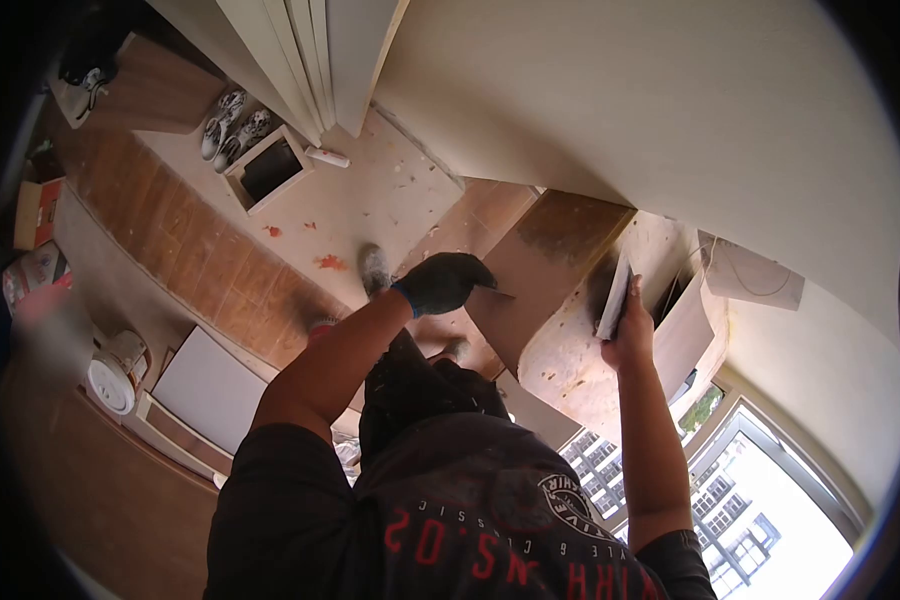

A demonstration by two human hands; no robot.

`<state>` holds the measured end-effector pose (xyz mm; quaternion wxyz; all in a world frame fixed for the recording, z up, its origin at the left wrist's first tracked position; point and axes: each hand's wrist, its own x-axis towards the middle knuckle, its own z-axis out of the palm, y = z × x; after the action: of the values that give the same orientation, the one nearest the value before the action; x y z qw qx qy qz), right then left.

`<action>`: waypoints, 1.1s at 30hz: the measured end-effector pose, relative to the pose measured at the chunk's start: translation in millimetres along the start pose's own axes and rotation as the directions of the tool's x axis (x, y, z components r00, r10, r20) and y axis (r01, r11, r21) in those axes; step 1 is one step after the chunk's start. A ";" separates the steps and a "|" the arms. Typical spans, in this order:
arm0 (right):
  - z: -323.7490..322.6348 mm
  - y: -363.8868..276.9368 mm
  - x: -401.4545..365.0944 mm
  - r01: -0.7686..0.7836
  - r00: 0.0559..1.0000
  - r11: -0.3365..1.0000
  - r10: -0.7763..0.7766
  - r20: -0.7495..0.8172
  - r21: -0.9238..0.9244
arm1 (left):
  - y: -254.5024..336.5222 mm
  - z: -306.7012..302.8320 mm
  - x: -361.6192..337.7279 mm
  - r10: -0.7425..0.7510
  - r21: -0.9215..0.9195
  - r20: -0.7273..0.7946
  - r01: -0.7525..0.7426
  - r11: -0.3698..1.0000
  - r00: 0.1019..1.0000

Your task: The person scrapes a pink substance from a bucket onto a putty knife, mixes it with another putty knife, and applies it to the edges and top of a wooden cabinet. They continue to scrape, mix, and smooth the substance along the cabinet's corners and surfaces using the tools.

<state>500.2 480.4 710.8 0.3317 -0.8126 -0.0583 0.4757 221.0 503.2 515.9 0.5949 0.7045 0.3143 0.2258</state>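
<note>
My left hand (442,283), in a dark glove with a blue cuff, is closed in front of my body. A thin flat blade (494,293), like a putty knife's, juts out below its fingers; the handle is hidden in the glove. My right hand (630,330) is bare and wraps round a flat rectangular slab with a pale edge (615,298), tilted nearly on edge. I cannot make out its exact kind. Beneath both hands lie a brown board (540,262) with a dark patch and a pale, stained surface with a rounded corner (560,365).
A cream wall (670,110) rises ahead, with a window (750,500) at the lower right. On the floor at left are shoes (232,130), a box-like frame (268,170), a white tube (328,157) and a white bucket (115,380). Panels (320,50) lean at the top.
</note>
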 end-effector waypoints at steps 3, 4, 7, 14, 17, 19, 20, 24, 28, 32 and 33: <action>0.0 -3.3 -4.4 -0.015 1.000 1.000 0.015 -0.006 -0.016 | -17.3 -14.7 33.7 -0.080 -0.097 -0.056 0.074 0.992 0.995; 0.8 -3.1 -5.0 -0.010 1.000 1.000 0.009 -0.008 -0.014 | -13.2 -18.3 48.2 -0.030 -0.028 -0.078 0.027 0.999 0.997; -0.4 -3.5 -3.4 -0.017 1.000 1.000 0.017 -0.009 -0.017 | -2.2 -8.6 75.6 0.051 0.101 -0.117 -0.039 0.994 0.992; 11.1 -5.0 -4.4 -0.015 0.997 0.999 0.018 -0.080 0.037 | 8.2 8.6 14.4 -0.030 -0.115 -0.094 0.019 0.993 0.995; 13.8 -8.6 -11.9 -0.005 0.998 1.000 0.006 -0.065 0.022 | -3.0 -14.9 21.8 -0.053 0.009 0.003 0.053 0.999 0.999; 14.6 -8.2 -12.7 0.003 0.998 1.000 -0.002 -0.059 0.020 | -23.6 -16.4 43.2 -0.021 0.072 -0.139 0.031 0.997 0.990; 14.4 -7.8 -12.0 0.007 0.998 1.000 -0.006 -0.059 0.018 | -31.5 -13.0 54.7 -0.027 0.107 -0.202 0.049 0.993 0.979; 11.1 -4.3 -7.1 0.007 0.997 1.000 -0.007 -0.075 0.005 | -34.0 14.0 74.7 -0.206 0.096 -0.151 0.222 0.970 0.967; 10.5 -5.7 -8.8 -0.007 0.994 1.000 0.008 -0.109 0.006 | -31.5 34.6 40.0 -0.247 -0.046 -0.144 0.243 0.969 0.958; 9.1 -4.4 -6.0 0.013 0.999 1.000 -0.013 -0.031 0.009 | -30.4 -6.8 36.9 -0.111 0.117 -0.006 0.111 0.987 0.994; 7.4 -5.1 -5.5 -0.001 1.000 1.000 0.001 -0.025 0.010 | -34.8 -7.6 50.4 -0.070 0.048 -0.112 0.075 0.996 0.991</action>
<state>492.3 485.7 715.4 0.3360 -0.8168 -0.0516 0.4660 245.1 547.7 480.5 0.5659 0.6944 0.3778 0.2342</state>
